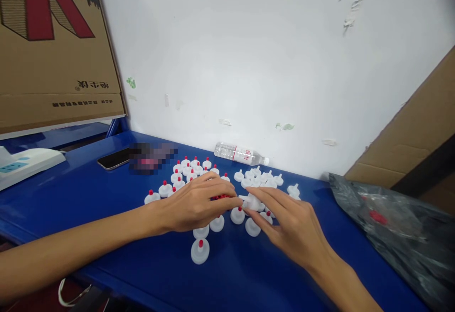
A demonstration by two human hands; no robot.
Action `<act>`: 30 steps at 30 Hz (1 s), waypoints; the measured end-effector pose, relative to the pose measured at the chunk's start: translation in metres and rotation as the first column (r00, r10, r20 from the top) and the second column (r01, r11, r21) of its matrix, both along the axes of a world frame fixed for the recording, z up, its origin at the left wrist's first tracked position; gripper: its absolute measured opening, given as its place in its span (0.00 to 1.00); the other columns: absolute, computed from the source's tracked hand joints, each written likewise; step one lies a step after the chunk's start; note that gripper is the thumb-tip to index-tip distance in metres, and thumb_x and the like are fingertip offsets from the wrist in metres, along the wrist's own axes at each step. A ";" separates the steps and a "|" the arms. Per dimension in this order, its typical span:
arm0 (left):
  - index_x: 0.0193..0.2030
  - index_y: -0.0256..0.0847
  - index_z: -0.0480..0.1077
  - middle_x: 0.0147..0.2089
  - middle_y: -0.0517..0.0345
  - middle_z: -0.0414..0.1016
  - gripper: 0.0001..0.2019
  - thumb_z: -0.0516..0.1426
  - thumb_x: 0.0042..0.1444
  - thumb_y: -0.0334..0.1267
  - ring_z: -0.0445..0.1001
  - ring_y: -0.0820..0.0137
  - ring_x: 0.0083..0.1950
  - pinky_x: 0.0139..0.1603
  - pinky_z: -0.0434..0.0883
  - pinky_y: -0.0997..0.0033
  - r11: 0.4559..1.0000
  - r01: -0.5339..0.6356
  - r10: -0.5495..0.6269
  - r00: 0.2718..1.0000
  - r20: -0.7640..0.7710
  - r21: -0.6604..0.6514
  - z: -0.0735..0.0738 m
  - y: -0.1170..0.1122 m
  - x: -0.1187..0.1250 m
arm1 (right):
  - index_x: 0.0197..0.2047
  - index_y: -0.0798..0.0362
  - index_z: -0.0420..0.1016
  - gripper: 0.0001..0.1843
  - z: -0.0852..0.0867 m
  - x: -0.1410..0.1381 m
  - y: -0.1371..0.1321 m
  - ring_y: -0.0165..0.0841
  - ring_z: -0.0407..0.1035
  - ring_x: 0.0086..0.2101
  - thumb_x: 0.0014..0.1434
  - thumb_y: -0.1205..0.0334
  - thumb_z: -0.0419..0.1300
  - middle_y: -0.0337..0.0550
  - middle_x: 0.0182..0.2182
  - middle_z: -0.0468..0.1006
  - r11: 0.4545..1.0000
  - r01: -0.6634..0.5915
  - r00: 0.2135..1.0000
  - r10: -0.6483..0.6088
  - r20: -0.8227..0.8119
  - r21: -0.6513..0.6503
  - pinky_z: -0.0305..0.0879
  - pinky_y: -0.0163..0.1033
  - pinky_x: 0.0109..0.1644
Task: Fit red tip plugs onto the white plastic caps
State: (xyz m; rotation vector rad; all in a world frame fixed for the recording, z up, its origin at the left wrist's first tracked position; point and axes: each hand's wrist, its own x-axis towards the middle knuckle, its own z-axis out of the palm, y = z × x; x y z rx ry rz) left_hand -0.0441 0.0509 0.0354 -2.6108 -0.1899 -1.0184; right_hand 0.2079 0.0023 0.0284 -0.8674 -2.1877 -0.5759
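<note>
My right hand [293, 217] pinches a white nozzle cap [253, 202] between thumb and fingers, its spout pointing left. My left hand [199, 201] has its fingers drawn together, with the fingertips right at the spout's tip; what they hold, if anything, is hidden. Small red tips [223, 197] show in a pile under the left fingers. Around and in front of the left hand stand several white nozzle caps with red tips [200, 252]. Behind the right hand, bare white nozzle caps [278, 179] are clustered, their spouts uncovered.
Everything stands on a blue table [234, 279] against a white wall. A clear plastic bottle [241, 154] lies at the back. A phone [115, 158] and a white power strip [30, 163] are on the left. A dark plastic bag [394, 236] covers the right side.
</note>
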 end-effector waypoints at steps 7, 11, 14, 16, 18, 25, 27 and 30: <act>0.57 0.38 0.69 0.45 0.51 0.82 0.20 0.51 0.64 0.16 0.80 0.68 0.45 0.45 0.75 0.64 1.000 -0.019 0.019 0.999 0.039 0.004 -0.001 0.001 -0.001 | 0.59 0.55 0.75 0.16 -0.002 0.000 -0.001 0.34 0.81 0.43 0.72 0.60 0.61 0.43 0.48 0.84 1.000 -0.007 1.000 0.007 -0.002 -0.005 0.75 0.37 0.38; 0.57 0.37 0.69 0.45 0.51 0.83 0.19 0.51 0.65 0.17 0.80 0.69 0.43 0.45 0.74 0.63 1.000 -0.003 0.003 1.000 0.022 0.008 -0.002 0.002 0.000 | 0.59 0.55 0.75 0.16 -0.002 -0.002 -0.001 0.34 0.81 0.44 0.72 0.60 0.61 0.43 0.48 0.84 1.000 -0.023 1.000 0.023 0.002 -0.014 0.75 0.38 0.39; 0.56 0.36 0.70 0.45 0.51 0.84 0.18 0.51 0.66 0.17 0.81 0.70 0.42 0.46 0.75 0.63 1.000 0.012 -0.012 1.000 0.017 0.003 -0.003 0.001 0.001 | 0.59 0.56 0.75 0.15 -0.003 -0.003 -0.001 0.35 0.81 0.44 0.72 0.61 0.61 0.44 0.47 0.84 0.999 -0.047 0.999 0.047 0.003 -0.004 0.76 0.38 0.41; 0.56 0.36 0.70 0.46 0.51 0.85 0.17 0.50 0.66 0.17 0.81 0.70 0.42 0.47 0.75 0.63 1.000 0.024 -0.024 0.999 0.021 0.000 -0.003 0.002 0.001 | 0.59 0.57 0.75 0.15 -0.003 -0.003 -0.002 0.35 0.81 0.44 0.72 0.61 0.60 0.46 0.47 0.84 0.998 -0.062 0.998 0.062 0.006 0.006 0.77 0.38 0.42; 0.57 0.37 0.69 0.47 0.52 0.85 0.17 0.51 0.67 0.18 0.82 0.70 0.44 0.48 0.75 0.63 0.999 0.039 -0.039 0.999 0.031 -0.001 -0.003 0.003 0.000 | 0.58 0.57 0.75 0.15 -0.002 -0.003 -0.002 0.35 0.81 0.44 0.72 0.62 0.60 0.46 0.47 0.84 0.998 -0.069 0.998 0.069 0.010 0.015 0.77 0.38 0.42; 0.60 0.34 0.68 0.45 0.51 0.85 0.15 0.57 0.69 0.24 0.82 0.68 0.44 0.47 0.74 0.62 1.000 0.016 -0.016 0.999 0.050 -0.013 -0.006 0.006 0.000 | 0.60 0.56 0.75 0.17 -0.001 -0.005 -0.002 0.34 0.82 0.43 0.70 0.62 0.62 0.48 0.47 0.85 0.997 -0.072 0.997 0.073 -0.009 0.040 0.78 0.35 0.42; 0.58 0.35 0.69 0.43 0.52 0.84 0.11 0.57 0.71 0.27 0.81 0.68 0.42 0.45 0.74 0.62 1.000 -0.012 0.013 0.999 0.043 -0.027 -0.006 0.006 0.001 | 0.60 0.56 0.75 0.17 -0.002 -0.006 -0.003 0.34 0.82 0.42 0.70 0.61 0.63 0.48 0.46 0.85 0.997 -0.074 0.997 0.074 -0.012 0.038 0.78 0.35 0.41; 0.52 0.37 0.70 0.40 0.53 0.83 0.05 0.54 0.73 0.30 0.78 0.68 0.39 0.43 0.72 0.63 0.998 -0.041 0.041 0.999 0.015 -0.050 -0.006 0.004 0.003 | 0.60 0.57 0.75 0.17 -0.003 -0.006 -0.003 0.34 0.82 0.41 0.71 0.61 0.63 0.48 0.45 0.85 0.996 -0.085 0.996 0.086 -0.012 0.036 0.77 0.35 0.42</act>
